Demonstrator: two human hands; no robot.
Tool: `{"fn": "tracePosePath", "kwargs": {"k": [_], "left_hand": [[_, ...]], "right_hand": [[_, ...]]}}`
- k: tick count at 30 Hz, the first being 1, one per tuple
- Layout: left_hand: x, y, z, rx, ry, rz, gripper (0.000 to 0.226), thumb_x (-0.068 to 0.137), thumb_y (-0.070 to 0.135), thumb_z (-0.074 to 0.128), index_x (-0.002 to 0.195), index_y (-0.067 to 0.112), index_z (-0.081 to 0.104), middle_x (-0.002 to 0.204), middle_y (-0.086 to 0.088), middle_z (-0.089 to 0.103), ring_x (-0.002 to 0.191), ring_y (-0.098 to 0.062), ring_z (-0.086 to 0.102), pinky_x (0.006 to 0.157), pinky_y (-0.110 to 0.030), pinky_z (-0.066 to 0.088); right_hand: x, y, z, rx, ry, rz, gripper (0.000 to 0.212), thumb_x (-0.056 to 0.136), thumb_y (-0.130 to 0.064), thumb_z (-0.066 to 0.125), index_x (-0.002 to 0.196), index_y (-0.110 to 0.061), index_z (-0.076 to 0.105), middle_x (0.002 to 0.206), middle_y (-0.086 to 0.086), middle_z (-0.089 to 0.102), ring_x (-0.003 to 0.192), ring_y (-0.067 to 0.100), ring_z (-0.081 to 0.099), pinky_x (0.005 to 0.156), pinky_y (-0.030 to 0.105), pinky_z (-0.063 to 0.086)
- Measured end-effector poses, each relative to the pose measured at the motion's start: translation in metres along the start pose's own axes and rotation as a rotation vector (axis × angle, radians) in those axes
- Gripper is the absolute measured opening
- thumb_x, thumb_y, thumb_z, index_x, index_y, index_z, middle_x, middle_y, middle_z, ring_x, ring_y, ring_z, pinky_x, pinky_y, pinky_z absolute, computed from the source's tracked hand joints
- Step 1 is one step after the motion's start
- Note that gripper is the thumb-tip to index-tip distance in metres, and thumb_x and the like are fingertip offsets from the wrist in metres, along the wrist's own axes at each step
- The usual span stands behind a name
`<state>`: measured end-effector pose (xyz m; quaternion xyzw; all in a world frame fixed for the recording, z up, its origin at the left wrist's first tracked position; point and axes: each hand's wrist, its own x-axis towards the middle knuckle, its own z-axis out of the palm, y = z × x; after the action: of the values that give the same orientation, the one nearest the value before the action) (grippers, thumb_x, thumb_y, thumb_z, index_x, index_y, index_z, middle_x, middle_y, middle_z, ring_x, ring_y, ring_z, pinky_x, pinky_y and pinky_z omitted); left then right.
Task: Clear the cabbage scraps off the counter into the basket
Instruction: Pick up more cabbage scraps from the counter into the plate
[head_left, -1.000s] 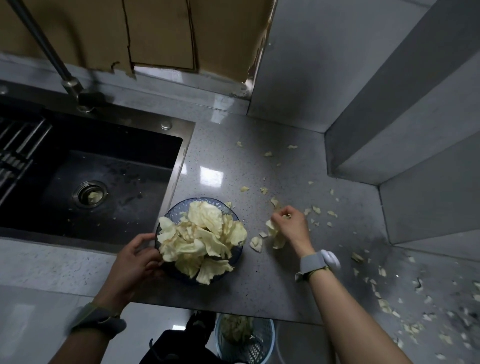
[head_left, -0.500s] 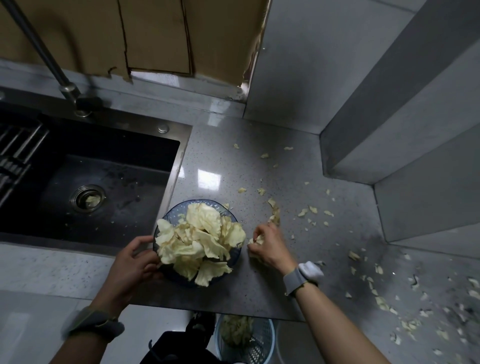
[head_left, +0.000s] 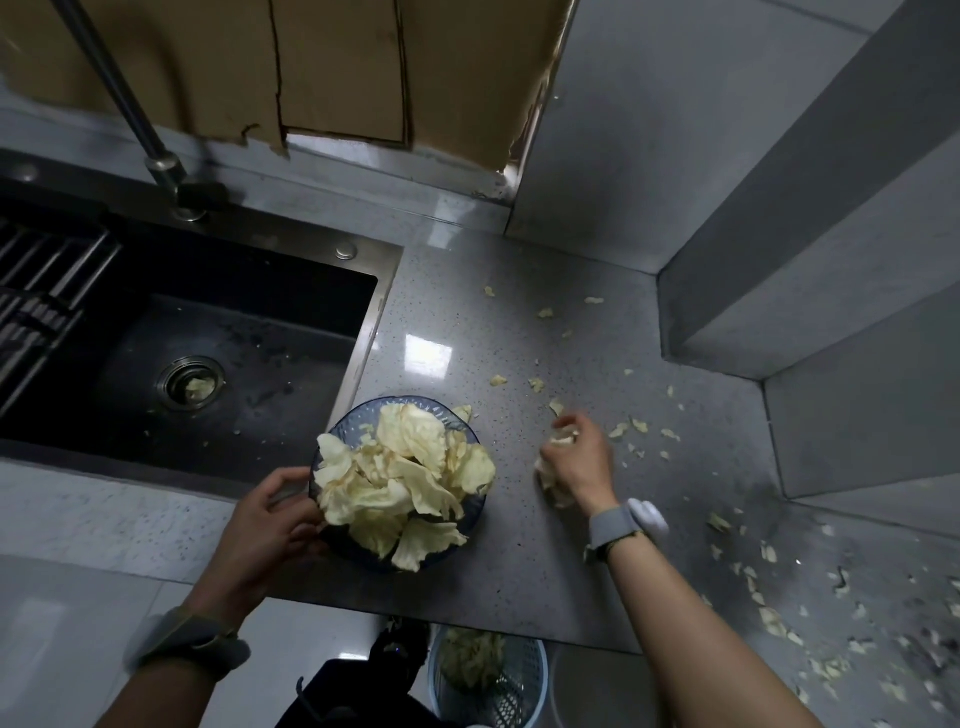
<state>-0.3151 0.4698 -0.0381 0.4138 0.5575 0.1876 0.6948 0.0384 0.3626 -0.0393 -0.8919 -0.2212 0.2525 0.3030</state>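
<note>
Head view showed the right hand (head_left: 576, 462), its grip clamped on a wad of cabbage scraps (head_left: 550, 480) on the bench (head_left: 519, 561), with more strewn to its right. The left hand (head_left: 270, 514) gripped the glass bowl (head_left: 395, 402) by its rim. The scraps looked light, limp and flaky, so they were probably best pinched in bunches and dropped into the basket (head_left: 524, 670) below.

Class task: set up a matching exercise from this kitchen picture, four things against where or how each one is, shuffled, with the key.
1 bowl
2 basket
3 right hand
4 drain

A in the sink
B below the counter edge
C on the counter, held by the left hand
D gripping scraps

Pairs: 1-C, 2-B, 3-D, 4-A
</note>
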Motion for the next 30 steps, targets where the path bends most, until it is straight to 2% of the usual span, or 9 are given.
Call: {"fn": "tracePosePath", "kwargs": {"k": [4, 6, 8, 10, 12, 16, 20, 25, 30], "left_hand": [[0.000, 0.001, 0.001, -0.014, -0.004, -0.005, 0.040, 0.087, -0.007, 0.063, 0.104, 0.029, 0.070, 0.096, -0.040, 0.064, 0.081, -0.036, 0.058, 0.064, -0.045, 0.061], [0.001, 0.001, 0.002, -0.019, -0.005, -0.016, 0.041, 0.087, -0.008, 0.063, 0.103, 0.029, 0.070, 0.089, -0.038, 0.063, 0.080, -0.035, 0.056, 0.060, -0.042, 0.061], [0.002, 0.001, 0.004, -0.016, -0.012, -0.013, 0.041, 0.087, -0.008, 0.063, 0.105, 0.028, 0.070, 0.088, -0.032, 0.067, 0.078, -0.035, 0.058, 0.060, -0.042, 0.061], [0.003, 0.002, 0.005, -0.014, -0.021, -0.009, 0.040, 0.088, -0.008, 0.063, 0.107, 0.026, 0.070, 0.088, -0.028, 0.070, 0.076, -0.034, 0.060, 0.059, -0.042, 0.060], [0.005, 0.002, 0.007, -0.020, -0.032, -0.004, 0.039, 0.088, -0.007, 0.062, 0.104, 0.027, 0.071, 0.087, -0.026, 0.070, 0.075, -0.034, 0.058, 0.057, -0.041, 0.060], [0.011, 0.004, 0.013, -0.014, -0.038, -0.012, 0.036, 0.089, -0.009, 0.059, 0.111, 0.018, 0.066, 0.077, -0.022, 0.062, 0.070, -0.030, 0.050, 0.054, -0.037, 0.059], [0.015, 0.005, 0.028, 0.021, -0.055, -0.041, 0.037, 0.089, -0.013, 0.056, 0.115, 0.013, 0.063, 0.062, -0.012, 0.055, 0.057, -0.021, 0.046, 0.051, -0.033, 0.055], [0.014, 0.004, 0.058, 0.051, -0.153, -0.073, 0.035, 0.091, -0.012, 0.056, 0.114, 0.013, 0.063, 0.060, -0.006, 0.056, 0.048, -0.014, 0.044, 0.060, -0.037, 0.052], [0.005, 0.009, 0.087, 0.069, -0.260, -0.034, 0.031, 0.090, -0.012, 0.060, 0.112, 0.009, 0.064, 0.074, -0.013, 0.064, 0.059, -0.023, 0.049, 0.056, -0.034, 0.048]], "right_hand": [[0.017, -0.008, -0.005, 0.049, -0.017, 0.093, 0.068, 0.081, -0.002, 0.075, 0.136, -0.023, 0.042, 0.113, -0.003, 0.052, 0.072, 0.004, 0.055, 0.059, 0.021, 0.049], [0.026, -0.010, -0.001, -0.019, -0.035, 0.190, 0.053, 0.080, -0.008, 0.075, 0.126, -0.015, 0.049, 0.109, 0.004, 0.057, 0.082, 0.021, 0.063, 0.071, 0.038, 0.057], [0.030, -0.012, 0.002, -0.094, -0.045, 0.230, 0.027, 0.080, -0.013, 0.074, 0.105, -0.007, 0.064, 0.098, 0.013, 0.067, 0.091, 0.031, 0.066, 0.085, 0.043, 0.058], [0.033, -0.011, 0.006, -0.113, -0.054, 0.220, 0.011, 0.081, -0.015, 0.072, 0.085, -0.005, 0.071, 0.086, 0.014, 0.071, 0.085, 0.028, 0.068, 0.079, 0.038, 0.056], [0.034, -0.007, 0.006, -0.098, -0.034, 0.197, 0.013, 0.080, -0.016, 0.071, 0.071, -0.009, 0.067, 0.072, 0.010, 0.065, 0.073, 0.022, 0.062, 0.067, 0.032, 0.050], [0.027, 0.002, -0.003, 0.145, -0.003, 0.236, 0.003, 0.085, -0.013, 0.073, 0.087, -0.012, 0.071, 0.083, 0.006, 0.068, 0.082, 0.022, 0.063, 0.073, 0.032, 0.050], [0.002, -0.013, -0.017, 0.535, 0.031, 0.279, 0.010, 0.084, -0.006, 0.070, 0.083, -0.017, 0.070, 0.087, 0.010, 0.070, 0.085, 0.027, 0.065, 0.077, 0.043, 0.056], [-0.051, -0.056, -0.029, 0.857, -0.084, 0.022, 0.012, 0.073, -0.013, 0.077, 0.077, -0.022, 0.071, 0.075, 0.003, 0.068, 0.068, 0.019, 0.062, 0.059, 0.030, 0.052], [-0.095, -0.068, -0.007, 0.380, -0.051, -0.328, 0.008, 0.084, -0.027, 0.073, 0.087, -0.027, 0.067, 0.087, -0.010, 0.067, 0.080, 0.002, 0.061, 0.071, 0.018, 0.053]]}}
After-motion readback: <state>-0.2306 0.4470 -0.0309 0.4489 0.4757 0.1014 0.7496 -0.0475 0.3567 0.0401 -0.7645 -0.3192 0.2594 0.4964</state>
